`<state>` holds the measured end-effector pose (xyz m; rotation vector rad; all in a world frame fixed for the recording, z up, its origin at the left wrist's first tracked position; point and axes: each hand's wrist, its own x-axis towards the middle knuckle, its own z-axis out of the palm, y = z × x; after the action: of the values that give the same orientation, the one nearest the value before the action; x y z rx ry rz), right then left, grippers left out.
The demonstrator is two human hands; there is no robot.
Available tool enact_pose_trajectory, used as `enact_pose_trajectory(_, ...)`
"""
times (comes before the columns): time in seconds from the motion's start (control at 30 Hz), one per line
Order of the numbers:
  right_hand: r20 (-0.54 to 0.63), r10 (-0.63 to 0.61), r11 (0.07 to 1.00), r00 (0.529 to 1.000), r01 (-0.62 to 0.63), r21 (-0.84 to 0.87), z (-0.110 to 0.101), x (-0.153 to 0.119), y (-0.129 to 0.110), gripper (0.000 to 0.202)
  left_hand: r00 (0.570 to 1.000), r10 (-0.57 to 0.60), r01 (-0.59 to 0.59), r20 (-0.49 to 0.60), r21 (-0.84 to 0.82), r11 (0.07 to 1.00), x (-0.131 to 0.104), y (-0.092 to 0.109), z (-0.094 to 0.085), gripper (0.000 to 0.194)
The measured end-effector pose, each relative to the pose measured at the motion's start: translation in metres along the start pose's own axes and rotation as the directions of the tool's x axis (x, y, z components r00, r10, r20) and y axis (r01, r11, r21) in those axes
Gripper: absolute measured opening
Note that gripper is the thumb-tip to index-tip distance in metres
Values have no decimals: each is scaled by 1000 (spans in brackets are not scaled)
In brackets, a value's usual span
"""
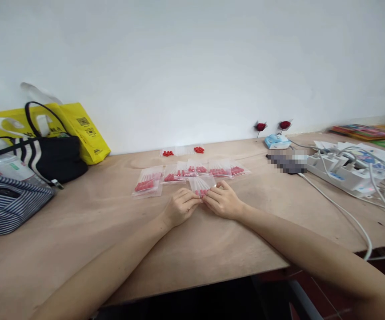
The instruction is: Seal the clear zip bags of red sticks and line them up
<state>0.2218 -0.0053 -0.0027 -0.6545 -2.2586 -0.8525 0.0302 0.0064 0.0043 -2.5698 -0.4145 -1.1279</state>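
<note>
- Small clear bag (pixel 202 184) with red-tipped pieces inside sits at the centre of the frame, flat on the wooden table (pixel 212 249), and I see both hands meeting at its near edge.
- My left hand (pixel 180 207) is curled, its fingertips pinching the bag's lower left edge.
- My right hand (pixel 223 201) is curled too, fingers pressed on the bag's lower right edge, touching the left hand's fingertips.
- Just above the held bag, a row of filled bags (pixel 209 169) runs across the middle of the frame, overlapping one another; the leftmost, a larger stacked bag (pixel 148 182), lies slightly apart to the left.
- Higher up, near the wall, I see two little clusters of loose red caps (pixel 198 150) on clear plastic.
- At the left edge of the frame stand a black handbag (pixel 54 158), a yellow bag (pixel 86 131) behind it and a striped bag (pixel 9 202) in front.
- At the right, a white power strip (pixel 341 173) with plugs and white cables (pixel 346 213) trailing over the table edge; a small light blue box (pixel 277 141) and two red flower-like items (pixel 261 127) sit near the wall.
</note>
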Motion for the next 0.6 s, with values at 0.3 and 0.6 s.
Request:
enact_pose_trajectory(0.3, 56, 75, 996, 996, -73, -47, -19, -29, 24, 23, 995, -94, 96, 22, -121, 988, -6, 1, 0, 8)
enact_pose_trajectory(0.6, 28, 114, 988, 993, -116, 106, -19, -23, 15, 27, 320, -821, 848, 472, -529, 26, 9, 16, -11, 48)
